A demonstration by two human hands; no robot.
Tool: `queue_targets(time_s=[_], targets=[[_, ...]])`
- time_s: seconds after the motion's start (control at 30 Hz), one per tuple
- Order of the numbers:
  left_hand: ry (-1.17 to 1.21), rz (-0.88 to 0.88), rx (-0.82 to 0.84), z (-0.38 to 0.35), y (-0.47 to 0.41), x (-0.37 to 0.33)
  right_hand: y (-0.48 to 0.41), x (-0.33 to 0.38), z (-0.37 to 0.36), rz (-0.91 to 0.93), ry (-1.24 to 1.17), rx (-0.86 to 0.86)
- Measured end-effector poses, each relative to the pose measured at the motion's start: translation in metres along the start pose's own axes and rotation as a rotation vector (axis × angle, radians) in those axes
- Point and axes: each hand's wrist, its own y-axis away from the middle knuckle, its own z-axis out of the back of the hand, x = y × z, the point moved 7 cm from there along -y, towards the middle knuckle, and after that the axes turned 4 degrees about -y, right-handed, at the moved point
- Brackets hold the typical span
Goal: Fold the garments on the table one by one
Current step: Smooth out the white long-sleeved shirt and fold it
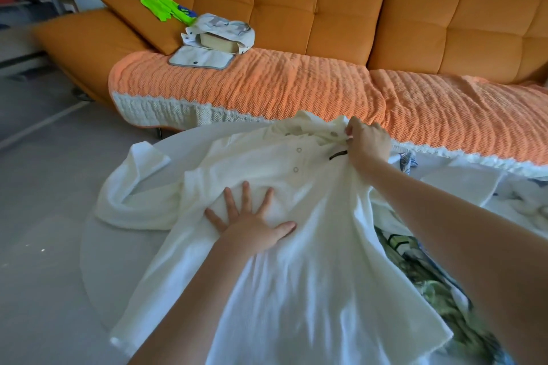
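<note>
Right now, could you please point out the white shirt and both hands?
white shirt [311,290]: head view, lower front panel.
left hand [252,224]: head view, back of hand.
right hand [367,142]: head view, knuckles.

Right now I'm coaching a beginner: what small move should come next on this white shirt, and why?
Probably fold the bunched sleeve inward across the white shirt: the left hand presses it flat, the right hand pinches the collar, and that sleeve sprawls sideways.

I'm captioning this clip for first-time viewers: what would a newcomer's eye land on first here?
First, the white shirt spread over the round white table, with the left hand pressed flat on its chest and the right hand pinching its collar. Behind it, the orange sofa fills the background, with a neon-green cloth on its left cushion.
</note>
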Motion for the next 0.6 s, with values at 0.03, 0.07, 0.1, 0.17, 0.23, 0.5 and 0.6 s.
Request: queue_targets(time_s=[0.03,0.07,0.1,0.17,0.23,0.5,0.6], targets=[[0.008,0.000,0.006,0.003,-0.007,-0.003,-0.003,0.001,-0.006,-0.005,0.009,0.041],[0.011,-0.005,0.017,0.005,-0.014,-0.005,-0.002,0.004,-0.009,0.002,0.006,0.072],[0.011,-0.016,0.042,0.006,-0.019,-0.007,0.003,0.011,-0.007,0.039,-0.020,0.075],[0.039,-0.059,0.045,0.014,-0.022,-0.006,0.025,0.034,0.002,0.219,-0.117,0.044],[0.292,-0.085,-0.142,0.043,-0.018,0.006,0.057,0.055,-0.001,0.368,-0.210,0.207],[0.213,0.039,-0.234,0.032,-0.007,0.116,0.103,0.000,-0.051,0.354,0.160,0.723],[0.138,0.017,-0.259,0.030,-0.002,0.133,0.089,-0.021,-0.043,0.285,0.182,0.800]])
